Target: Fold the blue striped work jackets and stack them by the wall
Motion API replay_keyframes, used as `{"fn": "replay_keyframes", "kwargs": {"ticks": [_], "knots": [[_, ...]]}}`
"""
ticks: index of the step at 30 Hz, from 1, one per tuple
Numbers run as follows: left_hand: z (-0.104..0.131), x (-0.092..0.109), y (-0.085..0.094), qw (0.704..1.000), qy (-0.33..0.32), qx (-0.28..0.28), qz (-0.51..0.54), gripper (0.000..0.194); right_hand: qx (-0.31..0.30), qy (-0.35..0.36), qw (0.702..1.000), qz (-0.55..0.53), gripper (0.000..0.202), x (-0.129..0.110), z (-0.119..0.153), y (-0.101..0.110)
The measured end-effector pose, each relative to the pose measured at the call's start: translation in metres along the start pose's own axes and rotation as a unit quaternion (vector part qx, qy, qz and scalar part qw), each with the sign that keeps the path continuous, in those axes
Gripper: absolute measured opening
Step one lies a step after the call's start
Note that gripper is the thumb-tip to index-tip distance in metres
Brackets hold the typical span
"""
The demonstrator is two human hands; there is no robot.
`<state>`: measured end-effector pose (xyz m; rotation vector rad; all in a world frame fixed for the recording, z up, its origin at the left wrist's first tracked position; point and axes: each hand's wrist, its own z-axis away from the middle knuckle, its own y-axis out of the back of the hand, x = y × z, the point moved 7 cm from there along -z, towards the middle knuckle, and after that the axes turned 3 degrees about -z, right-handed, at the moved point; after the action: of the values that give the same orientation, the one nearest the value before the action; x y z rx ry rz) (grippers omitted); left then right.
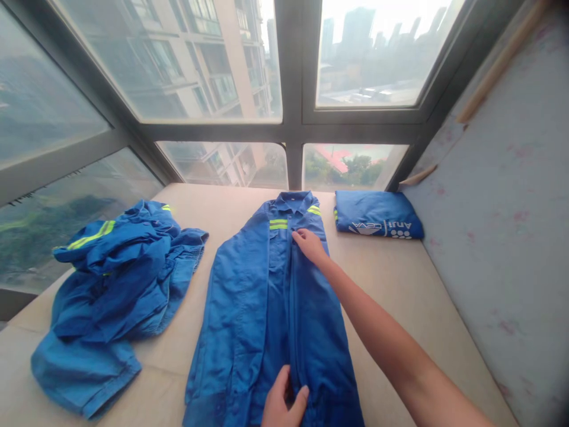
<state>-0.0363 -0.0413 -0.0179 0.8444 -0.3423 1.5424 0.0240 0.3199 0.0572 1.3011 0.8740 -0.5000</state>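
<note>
Under the near fingers, the left hand (281, 403) pinches the blue jacket (271, 308) at its front edge; beyond, the right hand (310, 244) presses flat, fingers open. 1 folded jacket (377, 214) lies farther right; a crumpled pile (118, 284) waits left.

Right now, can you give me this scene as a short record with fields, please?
surface: beige ledge under a window
middle: blue work jacket lying flat, collar toward the window
left hand: pinching the jacket's front edge near the hem
right hand: pressing on the jacket's chest, below the collar
left side: crumpled blue clothes with yellow stripes
right side: folded blue garment with white print
far right: pale wall
</note>
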Motion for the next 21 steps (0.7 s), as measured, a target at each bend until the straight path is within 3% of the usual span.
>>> {"fn": "replay_keyframes", "kwargs": {"ticks": [3,6,9,12,16,19,21], "knots": [[-0.005,-0.001,0.006,0.999,-0.018,-0.039,0.001,0.079,-0.037,0.008,0.998,0.055,0.030,-0.005,0.017,-0.036],[-0.008,0.000,0.005,0.997,-0.038,-0.056,-0.027,0.083,-0.044,0.029,0.990,0.129,0.029,0.002,0.025,-0.044],[-0.011,-0.006,0.004,0.997,-0.038,-0.047,-0.043,0.084,-0.050,0.067,0.972,0.218,0.031,0.007,0.021,-0.038],[-0.012,-0.008,0.002,0.997,-0.062,-0.049,-0.024,0.082,-0.043,0.086,0.966,0.238,0.038,0.009,0.009,-0.023],[-0.008,-0.001,0.002,0.996,-0.071,-0.045,-0.032,0.081,-0.037,0.158,0.952,0.261,0.054,-0.008,-0.014,-0.007],[-0.004,0.007,0.001,0.996,-0.041,-0.046,-0.065,0.079,-0.136,0.284,0.906,0.285,0.061,-0.034,-0.023,-0.018],[0.000,0.013,0.000,0.995,-0.038,-0.047,-0.074,0.078,-0.219,0.301,0.884,0.284,0.052,-0.042,-0.027,-0.029]]}}
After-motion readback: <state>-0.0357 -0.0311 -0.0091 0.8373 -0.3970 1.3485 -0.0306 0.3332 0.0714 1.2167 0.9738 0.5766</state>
